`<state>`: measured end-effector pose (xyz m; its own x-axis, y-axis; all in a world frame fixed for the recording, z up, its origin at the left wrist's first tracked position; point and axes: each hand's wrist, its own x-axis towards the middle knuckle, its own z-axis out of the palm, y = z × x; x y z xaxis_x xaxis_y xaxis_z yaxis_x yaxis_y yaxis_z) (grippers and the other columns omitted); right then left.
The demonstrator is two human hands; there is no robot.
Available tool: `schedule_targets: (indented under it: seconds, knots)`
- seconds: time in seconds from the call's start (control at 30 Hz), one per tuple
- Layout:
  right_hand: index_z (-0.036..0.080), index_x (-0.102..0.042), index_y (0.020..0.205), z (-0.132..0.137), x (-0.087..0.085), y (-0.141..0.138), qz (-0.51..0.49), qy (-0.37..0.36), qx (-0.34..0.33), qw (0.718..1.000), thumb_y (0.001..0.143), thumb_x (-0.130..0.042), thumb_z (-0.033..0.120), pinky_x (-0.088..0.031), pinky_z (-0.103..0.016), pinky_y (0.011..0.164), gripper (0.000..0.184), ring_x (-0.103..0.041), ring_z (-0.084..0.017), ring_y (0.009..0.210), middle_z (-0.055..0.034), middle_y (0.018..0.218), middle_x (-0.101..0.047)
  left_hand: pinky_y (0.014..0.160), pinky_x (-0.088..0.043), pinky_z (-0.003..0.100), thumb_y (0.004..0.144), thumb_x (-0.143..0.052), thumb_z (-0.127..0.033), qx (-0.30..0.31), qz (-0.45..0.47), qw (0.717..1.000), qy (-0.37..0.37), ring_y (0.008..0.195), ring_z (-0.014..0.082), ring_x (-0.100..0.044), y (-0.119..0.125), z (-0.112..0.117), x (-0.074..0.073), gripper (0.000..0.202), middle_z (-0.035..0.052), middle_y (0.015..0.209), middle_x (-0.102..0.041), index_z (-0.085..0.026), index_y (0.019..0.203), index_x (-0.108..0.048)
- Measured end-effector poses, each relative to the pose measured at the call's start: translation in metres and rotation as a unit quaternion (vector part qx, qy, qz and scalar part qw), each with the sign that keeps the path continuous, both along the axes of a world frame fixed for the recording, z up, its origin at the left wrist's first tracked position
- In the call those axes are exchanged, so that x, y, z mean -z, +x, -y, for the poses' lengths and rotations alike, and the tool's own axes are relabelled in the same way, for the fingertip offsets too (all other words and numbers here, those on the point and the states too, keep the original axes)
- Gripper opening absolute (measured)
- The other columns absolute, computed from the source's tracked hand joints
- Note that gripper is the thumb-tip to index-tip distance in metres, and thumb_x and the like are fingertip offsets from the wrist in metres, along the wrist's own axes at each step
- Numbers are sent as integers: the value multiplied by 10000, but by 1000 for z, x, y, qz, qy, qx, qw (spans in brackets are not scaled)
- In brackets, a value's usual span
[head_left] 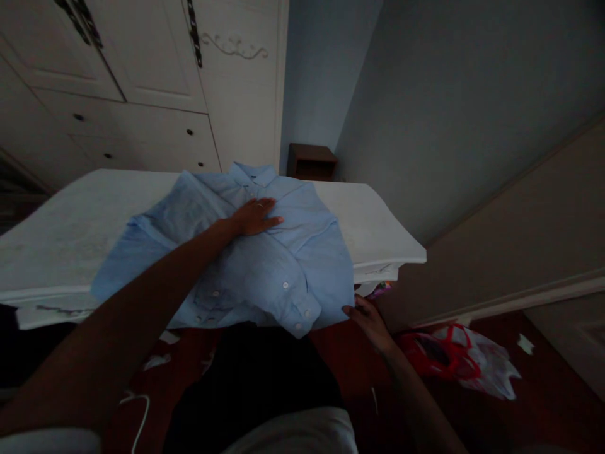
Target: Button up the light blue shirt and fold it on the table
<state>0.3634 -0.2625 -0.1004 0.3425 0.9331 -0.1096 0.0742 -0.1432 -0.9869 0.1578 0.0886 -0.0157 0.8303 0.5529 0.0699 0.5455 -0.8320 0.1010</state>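
A light blue button-up shirt (312, 221) lies spread over a white table, its collar at the far side and its sleeves folded inward across the front. One cuff with buttons hangs at the table's near edge. My left hand (255, 216) rests flat on the shirt's chest just below the collar, fingers stretched out, a ring on one finger. Down at the shirt's right lower corner, my right hand (366, 315) pinches the edge of the fabric between thumb and fingers, beyond the table's front edge.
The white table (382, 227) has a drawer front below its top. White cabinets (155, 57) stand behind it, with a small brown box-like stand (312, 162) by the wall. Red and clear plastic bags (460, 356) lie on the floor at right; a white cable (140, 419) lies at left.
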Motion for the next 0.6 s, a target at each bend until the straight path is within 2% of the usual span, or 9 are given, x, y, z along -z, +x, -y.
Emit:
schedule_targets:
  seconds: [0.13,0.27,0.33,0.47,0.6]
  knots:
    - [201,-539,761,20,1,3,-34,-1,20,999,722,-728,483,-395,-233,598,341,-471,-119,624,40,676,-525,1155,-136,352,906,-210,-643,2,2,1000,-3,1421,245,-260,0,1,-1,814,174,1531,-297,-61,1475,-236]
    - [202,-598,983,35,0,3,-36,-27,29,999,756,-703,479,-427,-251,671,374,-531,-152,721,7,783,-589,1157,-135,364,914,-222,-615,-1,16,1000,-16,1415,238,-273,0,5,-5,785,181,1521,-314,-52,1459,-270]
    - [186,-630,952,40,3,2,-14,-37,24,999,772,-687,479,-432,-264,721,349,-545,-169,769,-15,816,-617,1155,-151,356,920,-227,-596,-2,33,999,-19,1408,226,-290,0,8,-6,752,171,1514,-334,-64,1446,-304]
    - [177,-644,802,42,19,-3,-8,-43,30,999,787,-674,470,-432,-267,750,296,-557,-173,782,-15,795,-635,1141,-219,323,944,-231,-528,-20,103,994,-25,1392,201,-323,-4,11,-8,670,157,1489,-387,-68,1410,-374]
    - [185,-629,824,35,41,-13,-79,-34,55,995,759,-679,516,-460,-292,730,342,-595,-191,776,-18,800,-666,1121,-288,362,947,-295,-486,-51,215,975,-1,1333,209,-415,-23,22,-19,575,143,1413,-490,-95,1325,-481]
